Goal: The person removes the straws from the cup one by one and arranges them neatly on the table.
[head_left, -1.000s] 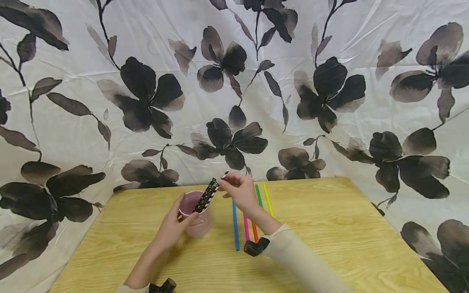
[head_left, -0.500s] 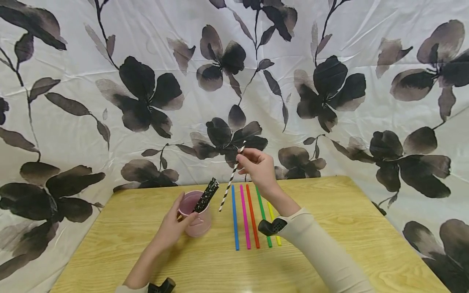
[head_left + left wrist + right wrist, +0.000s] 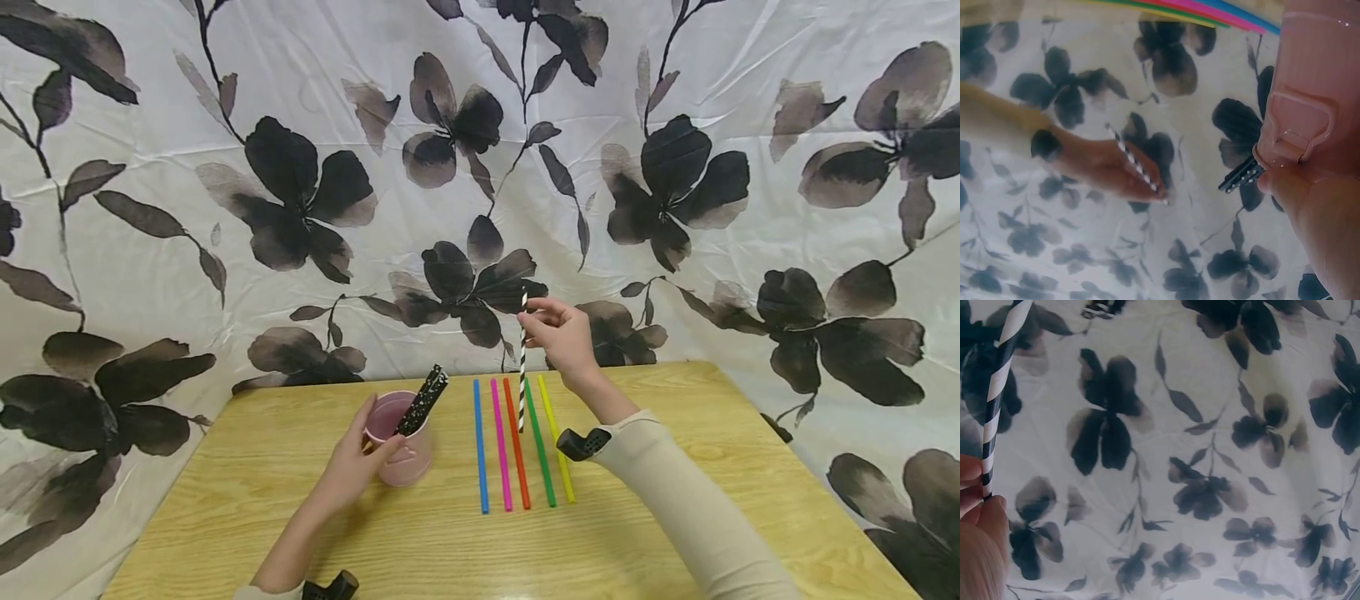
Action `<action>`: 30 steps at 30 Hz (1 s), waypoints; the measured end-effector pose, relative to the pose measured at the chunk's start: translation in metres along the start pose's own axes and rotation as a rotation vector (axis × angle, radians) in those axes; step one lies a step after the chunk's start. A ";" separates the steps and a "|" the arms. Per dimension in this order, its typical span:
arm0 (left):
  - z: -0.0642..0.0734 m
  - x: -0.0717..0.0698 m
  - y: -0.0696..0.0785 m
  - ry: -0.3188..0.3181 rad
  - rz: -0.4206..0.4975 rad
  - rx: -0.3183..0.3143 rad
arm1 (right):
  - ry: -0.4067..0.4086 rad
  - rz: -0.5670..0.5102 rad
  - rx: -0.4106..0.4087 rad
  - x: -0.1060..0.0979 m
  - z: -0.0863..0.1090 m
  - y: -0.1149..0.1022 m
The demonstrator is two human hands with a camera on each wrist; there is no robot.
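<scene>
My left hand (image 3: 351,461) grips the pink cup (image 3: 406,463) by its side, the thumb at the rim near a small moulded handle (image 3: 1302,125). Out of the cup lean black straws with white specks (image 3: 422,402), bunched together and tilted right. My right hand (image 3: 562,337) pinches a black-and-white striped straw (image 3: 522,367) near its top end. That straw hangs almost upright, its lower end overlapping the gap between the red straw (image 3: 516,442) and the green straw (image 3: 541,446) in the head view. In the right wrist view thumb and fingertips meet on the striped straw (image 3: 994,400).
On the wooden table (image 3: 262,492) several plain straws lie side by side: the blue straw (image 3: 481,450) leftmost, then the pink straw (image 3: 501,450), red, green, and the yellow straw (image 3: 556,442) at the right. A white cloth with dark flowers (image 3: 570,200) hangs behind the table.
My right hand has drawn the striped straw up from the cup and carried it right, over the row of straws; it now hangs nearly upright. My left hand stays on the cup.
</scene>
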State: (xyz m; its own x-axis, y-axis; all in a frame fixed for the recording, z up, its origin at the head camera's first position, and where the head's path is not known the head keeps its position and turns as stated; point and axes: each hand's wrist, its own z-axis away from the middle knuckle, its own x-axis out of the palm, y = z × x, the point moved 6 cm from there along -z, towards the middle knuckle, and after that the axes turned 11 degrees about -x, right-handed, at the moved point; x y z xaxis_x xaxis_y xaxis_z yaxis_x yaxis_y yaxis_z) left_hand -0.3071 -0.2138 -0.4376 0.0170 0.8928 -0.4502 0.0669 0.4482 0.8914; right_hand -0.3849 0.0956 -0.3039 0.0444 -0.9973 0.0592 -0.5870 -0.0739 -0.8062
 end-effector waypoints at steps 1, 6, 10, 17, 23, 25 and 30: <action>0.000 0.000 0.000 0.001 -0.005 -0.001 | 0.003 0.013 0.007 -0.004 0.000 0.003; 0.001 0.001 0.003 0.010 -0.017 -0.005 | 0.017 0.081 0.016 -0.018 -0.002 0.015; 0.000 0.000 0.004 0.012 -0.015 -0.005 | 0.021 0.130 0.035 -0.026 -0.002 0.027; 0.000 0.000 0.002 0.005 -0.002 -0.004 | 0.025 0.214 0.115 -0.040 0.002 0.051; 0.000 0.000 -0.001 0.006 -0.004 -0.006 | 0.030 0.250 0.178 -0.054 0.006 0.073; 0.000 0.000 -0.001 0.006 -0.007 -0.007 | 0.041 0.244 0.202 -0.058 0.008 0.081; -0.001 0.001 0.001 0.008 -0.010 0.009 | 0.054 0.251 0.264 -0.069 0.014 0.098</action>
State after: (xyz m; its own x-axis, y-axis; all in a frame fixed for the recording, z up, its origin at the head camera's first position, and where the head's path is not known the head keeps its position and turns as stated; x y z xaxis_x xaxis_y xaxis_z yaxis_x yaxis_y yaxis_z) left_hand -0.3076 -0.2125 -0.4374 0.0083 0.8888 -0.4582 0.0762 0.4563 0.8865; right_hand -0.4343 0.1572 -0.3949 -0.1212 -0.9835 -0.1343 -0.3454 0.1686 -0.9232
